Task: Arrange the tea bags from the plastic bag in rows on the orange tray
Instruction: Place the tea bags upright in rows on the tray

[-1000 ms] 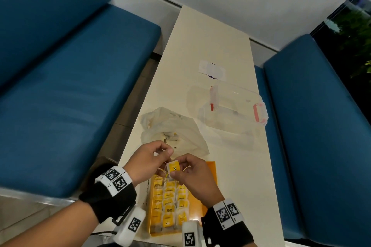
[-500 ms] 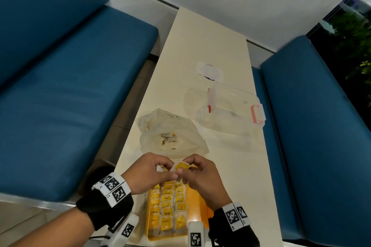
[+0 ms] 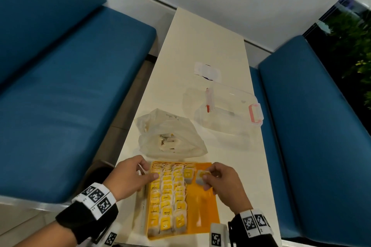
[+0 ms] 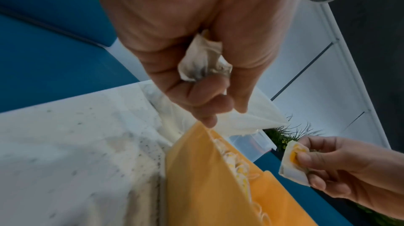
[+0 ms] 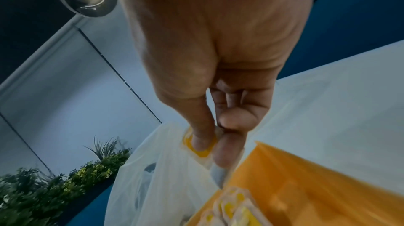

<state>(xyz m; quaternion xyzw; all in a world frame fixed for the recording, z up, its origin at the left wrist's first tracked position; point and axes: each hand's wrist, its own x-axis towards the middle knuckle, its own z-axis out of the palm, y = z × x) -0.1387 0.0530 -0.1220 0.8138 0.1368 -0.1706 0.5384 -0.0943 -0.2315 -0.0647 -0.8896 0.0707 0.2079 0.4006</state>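
Right hand (image 3: 224, 182) has a tea bag (image 3: 201, 176) pinched between thumb and fingertips, hovering over the bare far-right part of the orange tray (image 3: 202, 212), just beside the lone bag (image 3: 188, 174) that starts a fourth column. Left hand (image 3: 132, 178) is at the tray's far-left corner, fingers curled round a crumpled scrap of white paper (image 4: 203, 60), with the thumb lying across the nearest bags. These bags look feather-light and soft, a limp paper pouch with a stiffer yellow tag and a loose string, so I'd judge a gentle pinch on the tag or the pouch edge is the way to take one; squeeze hard and the paper could tear, and the strings may well snag on neighbours. Count: three full columns on the tray, roughly nine or ten bags each, blur makes it inexact, plus one placed and one in hand. The plastic bag (image 3: 170, 136) lies just beyond the tray with a few bags inside. One clear lidded box (image 3: 230, 114) sits further up the table (image 3: 204, 42).
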